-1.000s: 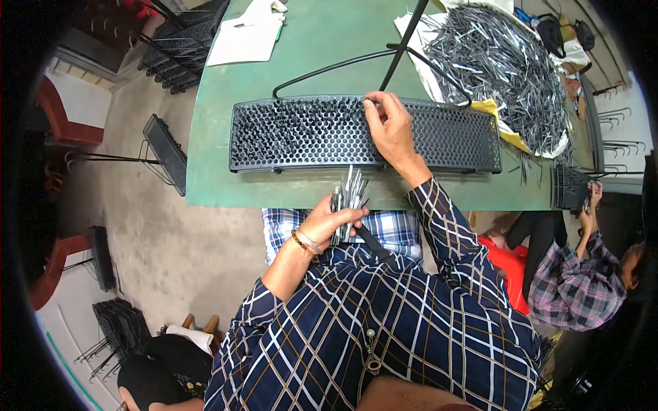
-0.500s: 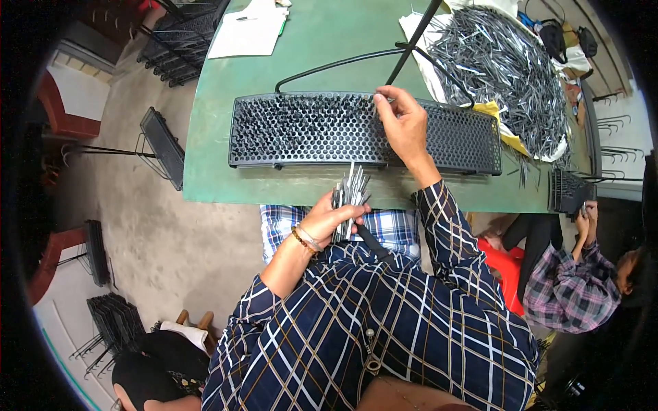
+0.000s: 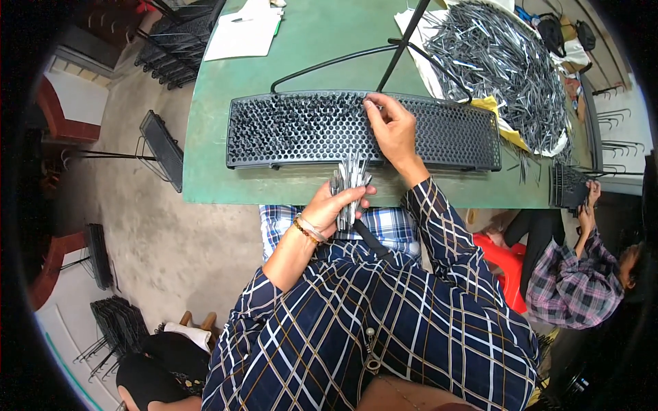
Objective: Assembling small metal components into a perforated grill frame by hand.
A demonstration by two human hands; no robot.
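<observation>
A long black perforated rack (image 3: 452, 142) lies across the green table (image 3: 308, 186) in front of me. Small dark pieces stand in many holes of its left part, while the right part shows bare holes. My left hand (image 3: 321, 211) is closed around a bundle of thin silvery metal strips (image 3: 350, 181), held upright at the rack's near edge. Over the rack's middle, my right hand (image 3: 395, 131) has thumb and forefinger pinched close to the far rim. Whatever sits between those fingertips is too small to make out.
A big heap of metal strips (image 3: 486, 65) lies on a white sack at the far right. Black rods (image 3: 336, 63) rise behind the rack. Papers (image 3: 241, 34) lie far left. At right, a co-worker's hands (image 3: 588, 205) touch another black rack (image 3: 567, 186). More racks (image 3: 163, 147) stand left.
My right hand has shifted slightly left along the rack's far rim. The left hand and its bundle have risen a little toward the rack. The co-worker's hands have moved up slightly.
</observation>
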